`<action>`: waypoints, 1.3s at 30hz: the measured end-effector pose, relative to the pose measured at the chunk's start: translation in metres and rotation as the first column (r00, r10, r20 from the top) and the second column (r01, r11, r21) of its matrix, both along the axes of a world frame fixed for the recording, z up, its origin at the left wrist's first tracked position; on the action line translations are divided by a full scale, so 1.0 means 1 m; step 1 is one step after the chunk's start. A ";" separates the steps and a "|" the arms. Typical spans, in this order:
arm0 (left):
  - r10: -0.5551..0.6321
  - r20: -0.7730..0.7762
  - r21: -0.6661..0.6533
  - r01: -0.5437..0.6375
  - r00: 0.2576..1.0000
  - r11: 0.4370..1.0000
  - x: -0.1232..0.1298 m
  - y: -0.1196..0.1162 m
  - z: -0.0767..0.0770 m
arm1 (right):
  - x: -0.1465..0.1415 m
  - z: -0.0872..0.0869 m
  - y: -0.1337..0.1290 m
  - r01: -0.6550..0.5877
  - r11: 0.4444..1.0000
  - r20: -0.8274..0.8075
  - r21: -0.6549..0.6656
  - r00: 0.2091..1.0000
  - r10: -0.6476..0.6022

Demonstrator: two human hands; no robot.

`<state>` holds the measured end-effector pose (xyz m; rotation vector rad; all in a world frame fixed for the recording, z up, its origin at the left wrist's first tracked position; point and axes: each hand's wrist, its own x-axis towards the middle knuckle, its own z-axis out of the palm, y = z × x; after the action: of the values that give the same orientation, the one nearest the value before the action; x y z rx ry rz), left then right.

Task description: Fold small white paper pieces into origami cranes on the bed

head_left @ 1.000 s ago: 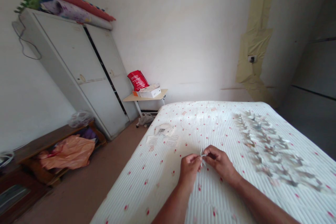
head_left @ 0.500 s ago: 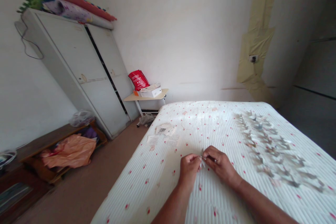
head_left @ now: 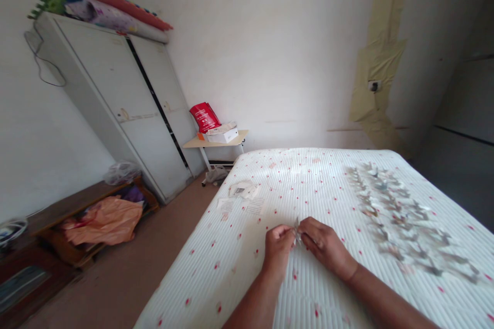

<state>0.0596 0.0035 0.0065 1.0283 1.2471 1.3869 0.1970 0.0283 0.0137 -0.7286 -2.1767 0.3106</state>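
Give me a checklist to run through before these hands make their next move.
1. Left hand has the small pale piece at its fingertips: ok.
2. Right hand has its fingertips at the same piece: ok.
3. Folds of that piece crisp and even: cannot tell, too small and partly covered by fingers.
4. Rows of small pieces on the bed, out to the right, apart from both hands: ok.
5. Printed papers, beyond the left hand and to its left, untouched: ok.
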 end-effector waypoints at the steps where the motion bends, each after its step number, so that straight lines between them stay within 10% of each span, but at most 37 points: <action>1: -0.002 0.002 0.004 0.002 1.000 1.000 0.000 0.000 0.000 | 0.000 0.000 0.000 -0.003 1.000 0.015 0.014 1.000 0.002; 17: -0.082 0.085 0.038 0.079 0.993 0.996 -0.007 0.004 -0.006 | 0.002 0.006 -0.006 -0.027 1.000 0.069 0.015 0.997 0.026; 23: -0.085 0.082 0.022 0.084 0.993 0.996 -0.008 0.005 -0.008 | 0.001 0.004 -0.003 -0.079 0.982 -0.114 -0.169 0.992 0.060; 31: -0.035 -0.054 0.015 0.035 0.998 0.999 -0.006 0.002 0.000 | 0.000 -0.004 0.010 -0.107 0.647 -0.342 -0.755 0.907 -0.248; 39: -0.054 -0.110 0.051 0.060 0.992 0.997 -0.005 -0.001 0.001 | -0.003 -0.002 0.007 -0.185 0.584 -0.367 -0.791 0.906 -0.210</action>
<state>0.0547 0.0029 0.0079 1.1815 1.2552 1.3421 0.1936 0.0354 0.0113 -1.0395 -1.5121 1.4109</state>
